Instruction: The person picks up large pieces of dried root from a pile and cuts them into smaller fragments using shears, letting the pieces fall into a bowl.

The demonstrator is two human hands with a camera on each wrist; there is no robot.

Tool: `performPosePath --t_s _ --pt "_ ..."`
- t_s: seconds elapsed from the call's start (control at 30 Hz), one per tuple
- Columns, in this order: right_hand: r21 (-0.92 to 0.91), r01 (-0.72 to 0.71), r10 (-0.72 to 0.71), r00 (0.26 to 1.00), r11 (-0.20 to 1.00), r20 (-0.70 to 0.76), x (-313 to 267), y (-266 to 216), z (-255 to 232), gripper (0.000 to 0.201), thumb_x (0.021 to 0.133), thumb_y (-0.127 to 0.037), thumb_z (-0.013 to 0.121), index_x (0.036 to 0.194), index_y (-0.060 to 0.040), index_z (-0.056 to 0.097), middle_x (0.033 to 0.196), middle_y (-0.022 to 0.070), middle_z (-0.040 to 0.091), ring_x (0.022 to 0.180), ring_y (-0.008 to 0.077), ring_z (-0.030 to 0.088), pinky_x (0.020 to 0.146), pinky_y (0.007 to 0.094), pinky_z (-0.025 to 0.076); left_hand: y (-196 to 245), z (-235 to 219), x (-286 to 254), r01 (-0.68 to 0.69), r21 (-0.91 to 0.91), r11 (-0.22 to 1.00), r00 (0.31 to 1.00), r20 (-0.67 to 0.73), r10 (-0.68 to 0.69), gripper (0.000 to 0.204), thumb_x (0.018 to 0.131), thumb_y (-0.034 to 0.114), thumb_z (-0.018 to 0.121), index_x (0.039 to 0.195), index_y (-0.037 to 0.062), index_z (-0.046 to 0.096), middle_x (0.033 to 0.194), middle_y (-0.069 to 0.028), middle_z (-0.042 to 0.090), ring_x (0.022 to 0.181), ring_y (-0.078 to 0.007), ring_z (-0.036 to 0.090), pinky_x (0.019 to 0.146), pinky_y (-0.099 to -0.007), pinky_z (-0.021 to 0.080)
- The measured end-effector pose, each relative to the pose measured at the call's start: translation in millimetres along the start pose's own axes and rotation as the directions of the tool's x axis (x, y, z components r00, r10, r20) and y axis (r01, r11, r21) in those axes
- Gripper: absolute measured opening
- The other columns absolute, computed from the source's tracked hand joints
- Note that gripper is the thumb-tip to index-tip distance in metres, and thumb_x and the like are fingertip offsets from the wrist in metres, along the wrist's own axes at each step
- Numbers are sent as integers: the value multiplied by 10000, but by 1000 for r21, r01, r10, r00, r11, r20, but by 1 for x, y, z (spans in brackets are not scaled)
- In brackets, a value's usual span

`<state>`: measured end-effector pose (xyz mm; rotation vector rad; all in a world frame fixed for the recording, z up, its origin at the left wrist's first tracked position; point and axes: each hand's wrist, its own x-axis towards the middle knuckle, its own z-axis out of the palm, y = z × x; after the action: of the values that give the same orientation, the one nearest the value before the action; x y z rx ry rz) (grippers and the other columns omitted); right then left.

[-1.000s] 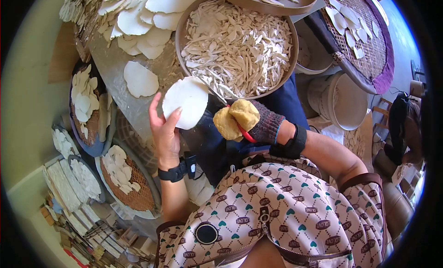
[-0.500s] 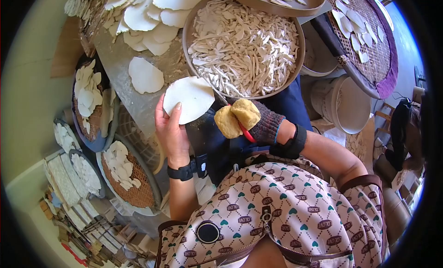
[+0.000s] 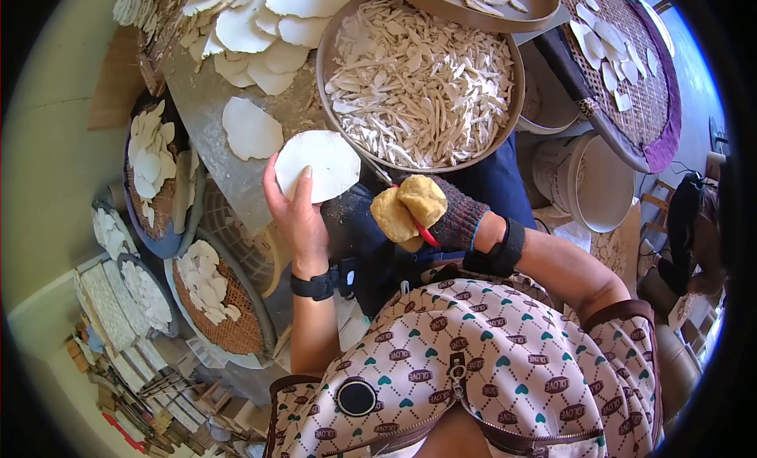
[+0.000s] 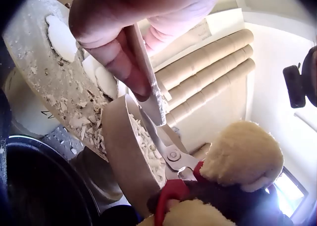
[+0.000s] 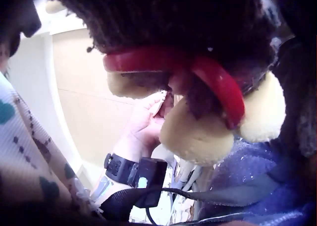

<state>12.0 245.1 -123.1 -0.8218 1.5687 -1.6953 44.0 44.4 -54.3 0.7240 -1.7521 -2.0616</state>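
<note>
My bare left hand point(image 3: 303, 225) holds a thin, roundish white slice point(image 3: 318, 166), thumb on its upper face and fingers behind. My right hand point(image 3: 461, 214), in a dark knitted glove, grips red-handled scissors point(image 4: 173, 155) fitted with yellow foam lumps point(image 3: 422, 199) around the handles. The blades point toward the slice's right edge; in the left wrist view they overlap the slice, which appears nearly edge-on. Directly beyond both hands is a round pan point(image 3: 518, 103) full of narrow white offcuts point(image 3: 426, 87).
Another white slice point(image 3: 252, 128) lies on the table left of the pan, with a pile of slices point(image 3: 288, 5) behind it. A second shallow pan point(image 3: 520, 20) overlaps the far rim. Woven trays point(image 3: 252, 324) with slices stand left; buckets point(image 3: 599, 182) stand right.
The slice has turned in my left hand, and its tapered lower part now faces differently. That hand has shifted slightly right. The scissors have stayed near the slice's right edge.
</note>
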Motion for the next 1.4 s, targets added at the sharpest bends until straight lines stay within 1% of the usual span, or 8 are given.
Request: performPosePath --t_s 0.1,0.23,0.37,0.63,0.97,1.13,1.33,1.4 --pt "66 5 -5 1000 998 -5 1 7 2 206 852 -114 647 1038 -34 610 1049 79 645 972 154 620 871 299 498 7 0 3 37 -14 999 998 46 -37 517 875 41 550 1341 33 325 1270 -150 449 1135 -239 489 926 -368 464" --pt "-431 250 -335 933 867 -133 2 0 7 236 712 -99 654 932 -49 584 893 142 626 859 329 612 743 365 513 17 0 2 33 -5 999 999 40 -32 525 869 37 555 1341 29 324 1256 -146 462 1125 -231 497 928 -362 462" --pt "-92 62 -64 998 994 -17 -2 10 5 188 864 -95 615 1039 -27 602 1054 102 644 962 203 631 847 314 502 12 0 0 57 31 998 994 94 -60 526 862 29 560 1335 14 331 1249 -150 471 1107 -224 512 926 -337 457" --pt "-471 166 -176 984 866 22 -6 -19 -2 263 781 -155 709 1004 -69 598 1002 89 651 932 240 635 818 306 503 4 -14 9 138 53 989 969 198 -146 537 838 9 579 1328 -13 359 1205 -147 524 1080 -193 536 926 -315 449" --pt "231 -45 47 999 972 -2 -7 3 5 191 862 -165 641 1010 -45 620 1001 66 656 915 155 636 844 280 499 11 -16 13 133 100 986 960 236 -154 541 824 4 586 1323 -10 379 1210 -131 523 1088 -188 532 937 -307 436" --pt "-90 64 -66 998 994 -22 -1 -6 0 161 907 -159 571 994 -31 616 977 79 660 903 177 639 820 293 503 20 -10 10 252 102 962 892 362 -272 537 819 14 589 1320 -1 395 1213 -119 522 1103 -190 521 948 -313 429" --pt "-482 208 -224 974 851 24 0 -9 2 161 877 -169 598 985 -52 620 971 84 661 901 189 638 783 314 506 -9 3 -14 59 -20 998 998 -35 -59 558 847 30 586 1343 12 332 1238 -135 491 1094 -208 514 934 -323 433" --pt "-324 151 -165 986 934 -15 0 -9 6 223 784 -166 659 977 -62 618 954 105 651 875 233 633 763 328 512 -10 5 -18 47 -13 999 999 -12 -47 559 854 28 578 1346 22 314 1264 -140 464 1115 -215 500 928 -334 440"
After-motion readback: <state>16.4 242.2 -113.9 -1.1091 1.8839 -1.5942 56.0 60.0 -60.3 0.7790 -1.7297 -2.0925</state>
